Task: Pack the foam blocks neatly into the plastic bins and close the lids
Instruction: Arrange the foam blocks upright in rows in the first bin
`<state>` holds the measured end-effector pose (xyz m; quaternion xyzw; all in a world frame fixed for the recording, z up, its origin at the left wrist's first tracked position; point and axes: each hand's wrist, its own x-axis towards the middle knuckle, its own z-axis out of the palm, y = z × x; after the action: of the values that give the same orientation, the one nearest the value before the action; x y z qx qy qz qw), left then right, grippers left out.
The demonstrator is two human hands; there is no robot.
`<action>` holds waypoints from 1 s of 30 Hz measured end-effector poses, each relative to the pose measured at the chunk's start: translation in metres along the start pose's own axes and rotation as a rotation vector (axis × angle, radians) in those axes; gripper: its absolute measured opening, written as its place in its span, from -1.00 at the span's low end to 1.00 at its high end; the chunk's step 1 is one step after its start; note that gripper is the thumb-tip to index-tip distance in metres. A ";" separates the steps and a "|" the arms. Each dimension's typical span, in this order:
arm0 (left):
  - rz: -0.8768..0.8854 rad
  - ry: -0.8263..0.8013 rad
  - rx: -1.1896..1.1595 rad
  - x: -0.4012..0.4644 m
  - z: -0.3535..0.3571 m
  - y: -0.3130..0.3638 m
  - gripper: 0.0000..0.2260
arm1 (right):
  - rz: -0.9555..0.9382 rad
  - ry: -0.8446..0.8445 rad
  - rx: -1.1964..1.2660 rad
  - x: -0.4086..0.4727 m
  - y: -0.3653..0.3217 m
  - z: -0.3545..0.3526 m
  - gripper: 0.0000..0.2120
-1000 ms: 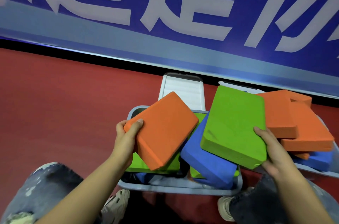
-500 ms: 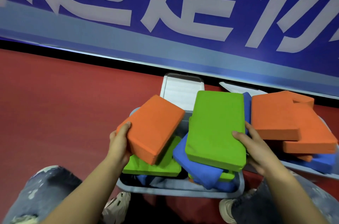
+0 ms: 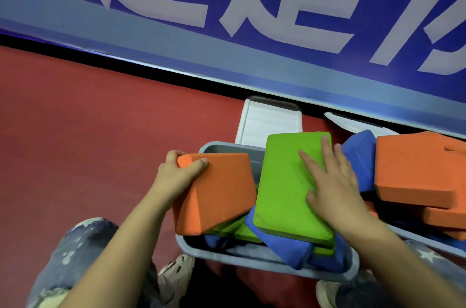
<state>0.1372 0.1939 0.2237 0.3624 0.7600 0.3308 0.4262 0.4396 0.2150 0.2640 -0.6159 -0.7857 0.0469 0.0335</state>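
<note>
**Two hands on two blocks over an overfull bin**

Here, two grey plastic bins show: the near bin [image 3: 264,261] on the red floor [image 3: 88,143] between the person's feet, and a second bin [image 3: 428,240] to its right, cut off by the frame edge. Two white lids lie beyond them by the blue banner [image 3: 227,4]: one lid [image 3: 269,126] in fair view, the other lid [image 3: 353,122] showing only a sliver.

Orange blocks: one held block [image 3: 222,191] on the left, plus a stack [image 3: 416,171] of at least three in the right bin; the exact count there is hard to make out because they overlap and run out of view. Green blocks: one top green block [image 3: 285,181], with at least one more green block [image 3: 247,233] beneath it, mostly covered. Blue blocks: one low blue block [image 3: 290,249] sticking out under the green, and another blue block [image 3: 360,153] between the green one and the orange stack; further blue bits in the bin's bottom cannot be separated.

The left hand [image 3: 176,174] grips the far corner of the held orange block, thumb on top and fingers curled round its edge; the block is tilted, hanging over the near bin's left rim. The right hand [image 3: 332,181] lies flat with straight, spread fingers pressing on the top green block, which rests slanted on the pile in the near bin.
</note>
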 end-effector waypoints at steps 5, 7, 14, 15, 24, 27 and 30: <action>0.056 0.049 0.304 -0.012 -0.003 0.013 -0.46 | -0.275 -0.353 -0.320 0.030 -0.028 -0.011 -0.50; 0.128 0.091 0.368 -0.026 0.005 0.021 -0.51 | -0.267 -0.396 -0.365 0.039 -0.038 -0.015 -0.56; 0.432 0.033 0.277 -0.028 0.021 0.028 -0.58 | -0.190 -0.447 0.172 0.064 -0.060 -0.022 -0.56; 0.464 -0.008 0.157 -0.023 0.026 0.029 -0.64 | -0.099 -0.425 0.452 0.065 -0.062 -0.023 -0.54; 0.056 -0.412 -0.723 0.004 0.047 0.029 -0.47 | -0.021 -0.057 0.616 0.035 -0.094 0.008 0.05; -0.021 -0.481 -0.804 0.010 0.042 0.023 -0.35 | -0.034 -0.016 0.554 0.034 -0.108 0.014 -0.01; -0.114 -0.473 -0.882 0.023 0.026 0.015 -0.46 | -0.043 -0.007 0.519 0.044 -0.110 0.012 -0.15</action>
<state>0.1558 0.2256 0.2153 0.1708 0.4488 0.5056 0.7168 0.3219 0.2308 0.2644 -0.5697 -0.7605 0.2482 0.1886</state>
